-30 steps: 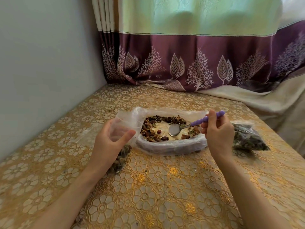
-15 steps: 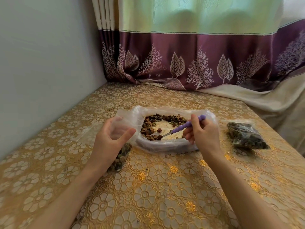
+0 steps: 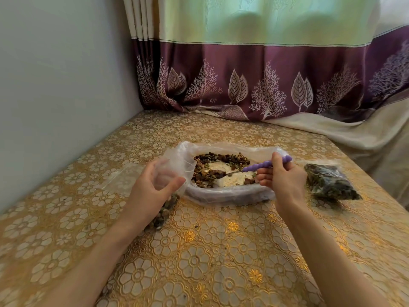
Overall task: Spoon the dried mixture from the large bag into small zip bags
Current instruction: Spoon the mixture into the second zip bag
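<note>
I see the left hand (image 3: 152,191) curled around the open top of a small zip bag (image 3: 164,209), at about 8 o'clock from the large bag (image 3: 228,193) in the middle of the table (image 3: 199,262). The right hand (image 3: 283,178) grips the purple spoon (image 3: 265,165), with its tip down in the dried mixture (image 3: 212,173) inside the large bag. A filled small bag (image 3: 329,185) lies at 3 o'clock, near the large bag.

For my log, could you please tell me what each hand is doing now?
Left hand: holds the small zip bag open.
Right hand: grips the purple-handled spoon.
</note>
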### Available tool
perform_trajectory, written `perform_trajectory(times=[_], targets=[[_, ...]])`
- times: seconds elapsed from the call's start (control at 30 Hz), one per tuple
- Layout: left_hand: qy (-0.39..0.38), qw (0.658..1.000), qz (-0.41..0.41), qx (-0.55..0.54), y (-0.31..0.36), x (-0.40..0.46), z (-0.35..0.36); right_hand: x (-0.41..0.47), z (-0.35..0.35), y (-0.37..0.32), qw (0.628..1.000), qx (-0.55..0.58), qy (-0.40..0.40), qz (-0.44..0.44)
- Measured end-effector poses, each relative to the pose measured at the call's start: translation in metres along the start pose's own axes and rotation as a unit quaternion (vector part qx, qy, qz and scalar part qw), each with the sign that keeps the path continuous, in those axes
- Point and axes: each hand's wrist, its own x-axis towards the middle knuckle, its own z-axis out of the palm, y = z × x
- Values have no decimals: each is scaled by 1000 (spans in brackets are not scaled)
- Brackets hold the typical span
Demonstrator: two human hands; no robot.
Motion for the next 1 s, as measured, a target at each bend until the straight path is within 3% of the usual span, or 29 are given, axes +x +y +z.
perform_trajectory(times=[0.3,0.67,0.83,1.0], targets=[[-10,999,11,28,1,0,3,-17,12,-29,992,113,-26,-54],[-7,998,-8,-65,8,-3,0,-56,41,-40,962,91,-206,-152],[35,991,-21,-127,7,-2,-1,-56,42,-38,953,104,-246,-145],[56,989,5,-138,6,-2,-3,-50,39,-36,955,148,-231,-108]])
